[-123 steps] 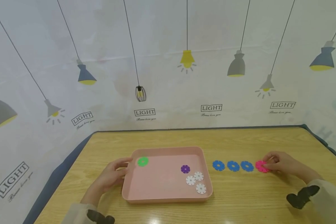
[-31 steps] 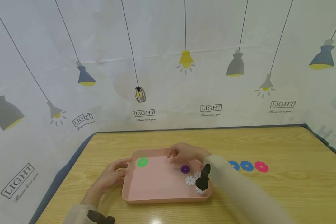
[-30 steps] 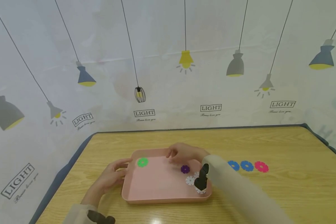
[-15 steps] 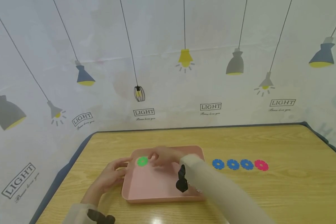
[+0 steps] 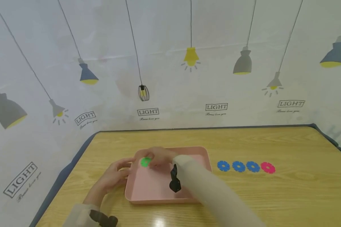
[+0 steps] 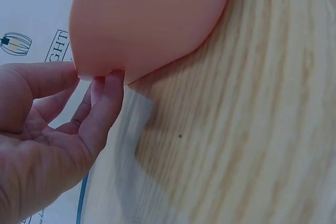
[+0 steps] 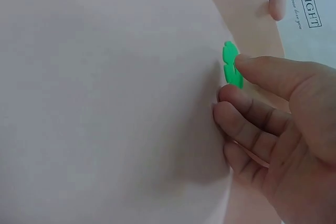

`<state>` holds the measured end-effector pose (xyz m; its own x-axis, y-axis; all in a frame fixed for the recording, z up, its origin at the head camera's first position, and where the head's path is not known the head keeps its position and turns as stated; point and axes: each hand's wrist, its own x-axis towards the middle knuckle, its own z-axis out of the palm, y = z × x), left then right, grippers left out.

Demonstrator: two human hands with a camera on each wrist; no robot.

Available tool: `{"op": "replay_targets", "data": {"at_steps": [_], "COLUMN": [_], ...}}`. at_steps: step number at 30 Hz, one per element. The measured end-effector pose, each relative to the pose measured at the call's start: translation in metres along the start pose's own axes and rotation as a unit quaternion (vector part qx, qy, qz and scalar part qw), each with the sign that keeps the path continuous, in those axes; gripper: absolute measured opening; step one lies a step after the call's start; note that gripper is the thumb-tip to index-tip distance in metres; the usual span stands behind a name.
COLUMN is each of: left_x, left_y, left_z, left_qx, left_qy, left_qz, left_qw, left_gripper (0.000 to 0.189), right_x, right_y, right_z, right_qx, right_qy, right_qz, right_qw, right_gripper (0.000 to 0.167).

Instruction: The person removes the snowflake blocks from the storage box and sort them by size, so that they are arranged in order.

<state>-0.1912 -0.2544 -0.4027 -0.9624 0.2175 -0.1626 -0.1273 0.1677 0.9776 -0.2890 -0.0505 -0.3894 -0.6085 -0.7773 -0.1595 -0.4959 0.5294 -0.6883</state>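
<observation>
Maybe the green disc (image 5: 143, 163) touching our right hand (image 5: 160, 156) could slip away, because it was so thin; we couldn't tell if that hand pinched it. Our left hand (image 5: 113, 175) pinched the tray (image 5: 150, 188).

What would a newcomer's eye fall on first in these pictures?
Probably the bright green notched disc near the far left corner of the pink tray, with the right hand at it. Next, right of the tray on the wooden tabletop, a row of three blue notched discs ending in a hot-pink one. Behind, hanging lamps printed on the pale backdrop.
</observation>
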Motion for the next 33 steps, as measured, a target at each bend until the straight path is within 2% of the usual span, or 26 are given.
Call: {"op": "replay_targets", "data": {"at_steps": [5, 12, 22, 33], "left_x": [0.0001, 0.0013, 0.0021, 0.0008], "left_y": [-0.0002, -0.0006, -0.0012, 0.0003], "left_z": [0.0001, -0.0005, -0.0010, -0.0010], "left_qx": [-0.006, -0.004, -0.001, 0.001], "left_qy": [-0.004, -0.004, -0.002, -0.004], "left_qz": [0.002, -0.002, -0.004, -0.007], "left_qw": [1.0000, 1.0000, 1.0000, 1.0000], "left_gripper": [0.048, 0.048, 0.047, 0.047], "right_x": [0.0040, 0.0072, 0.0061, 0.0067], "right_y": [0.0017, 0.0033, 0.0004, 0.0017], "right_z": [-0.0006, -0.0001, -0.0004, -0.0003], "right_qx": [-0.026, -0.043, -0.058, -0.066], "right_qy": [-0.011, -0.022, -0.005, 0.004], "right_qz": [-0.020, 0.005, 0.022, 0.044], "right_qw": [0.9994, 0.9988, 0.9981, 0.9969], "right_gripper": [0.048, 0.043, 0.031, 0.031]}}
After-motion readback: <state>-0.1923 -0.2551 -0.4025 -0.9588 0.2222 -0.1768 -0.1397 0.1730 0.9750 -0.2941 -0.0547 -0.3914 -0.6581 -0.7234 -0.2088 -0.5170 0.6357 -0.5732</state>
